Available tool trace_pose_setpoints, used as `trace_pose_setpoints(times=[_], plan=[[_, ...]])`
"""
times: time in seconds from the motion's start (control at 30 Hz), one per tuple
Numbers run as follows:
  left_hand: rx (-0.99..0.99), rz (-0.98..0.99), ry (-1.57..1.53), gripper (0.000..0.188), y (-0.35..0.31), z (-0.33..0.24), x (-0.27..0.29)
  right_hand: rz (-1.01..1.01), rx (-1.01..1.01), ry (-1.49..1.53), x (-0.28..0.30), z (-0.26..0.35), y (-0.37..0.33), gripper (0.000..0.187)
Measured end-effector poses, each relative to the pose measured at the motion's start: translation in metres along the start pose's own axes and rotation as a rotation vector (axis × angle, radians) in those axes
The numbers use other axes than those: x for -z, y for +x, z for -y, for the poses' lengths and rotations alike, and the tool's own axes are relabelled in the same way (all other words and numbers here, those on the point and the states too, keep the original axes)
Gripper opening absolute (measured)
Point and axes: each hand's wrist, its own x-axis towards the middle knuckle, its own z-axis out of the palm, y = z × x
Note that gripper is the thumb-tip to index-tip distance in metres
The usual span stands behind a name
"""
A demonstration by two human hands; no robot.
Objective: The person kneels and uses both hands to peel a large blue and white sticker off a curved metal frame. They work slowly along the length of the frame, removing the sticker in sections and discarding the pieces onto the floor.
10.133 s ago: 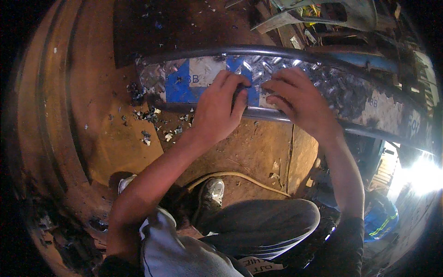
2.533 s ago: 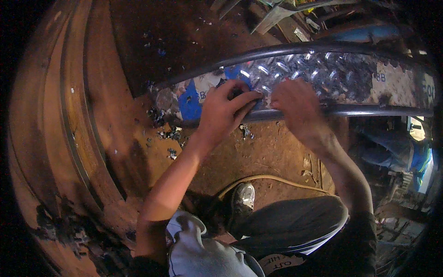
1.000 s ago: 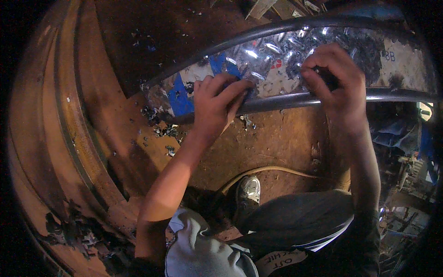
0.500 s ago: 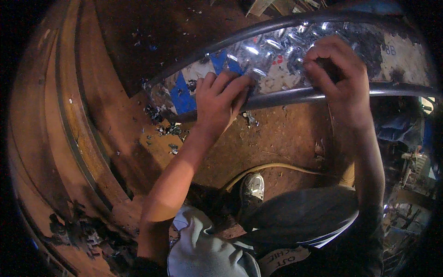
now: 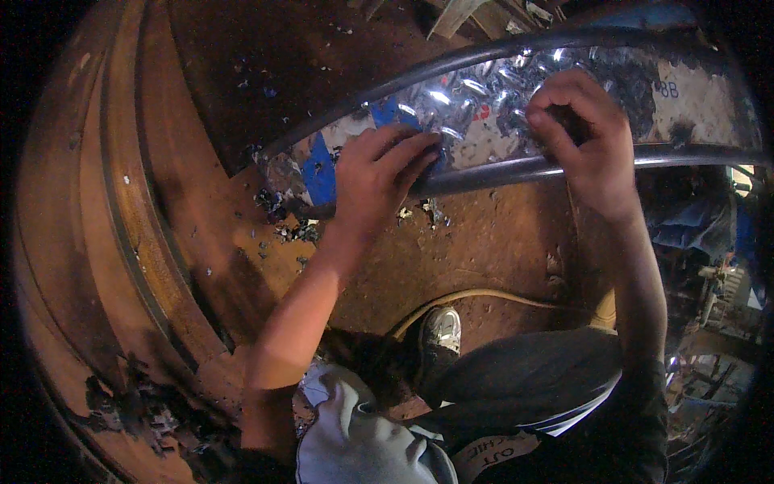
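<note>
A long panel of shiny raised-pattern metal (image 5: pixel 439 95) lies across the upper part of the view, framed by a dark round tube (image 5: pixel 484 179). Torn whitish film (image 5: pixel 480 149) and blue patches (image 5: pixel 320 171) cover parts of its face. My left hand (image 5: pixel 379 161) reaches over the tube near the panel's left end. Its fingers are bent and close together at the surface, with the tips partly hidden. Over the panel's middle, my right hand (image 5: pixel 592 141) is closed, thumb and forefinger curled toward each other in a pinch. What either hand may hold is too small to make out.
Small peeled scraps (image 5: pixel 298 230) lie on the brown floor by the panel's left end. A yellowish hose (image 5: pixel 484 294) curves past my shoe (image 5: pixel 441 329). Wood pieces (image 5: pixel 455 16) lie beyond the panel. Metal clutter (image 5: pixel 717 323) stands at the right.
My left hand has shifted slightly left along the panel, its fingers drawn closer together. My right hand has moved a little left and keeps its pinch.
</note>
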Motion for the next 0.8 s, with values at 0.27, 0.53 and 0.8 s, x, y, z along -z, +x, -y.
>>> trace_pose_setpoints(times=[0.27, 0.53, 0.8], plan=[[-0.22, 0.223, 0.222, 0.022, 0.018, 0.001, 0.02, -0.001, 0.047, -0.015, 0.0, 0.0, 0.001, 0.013], [-0.271, 0.354, 0.361, 0.025, 0.021, 0.006, 0.01, 0.016, 0.014, 0.028, 0.0, -0.002, 0.001, 0.012], [-0.33, 0.347, 0.353, 0.02, 0.021, 0.01, 0.004, -0.001, 0.009, 0.044, 0.001, -0.003, 0.0, 0.012]])
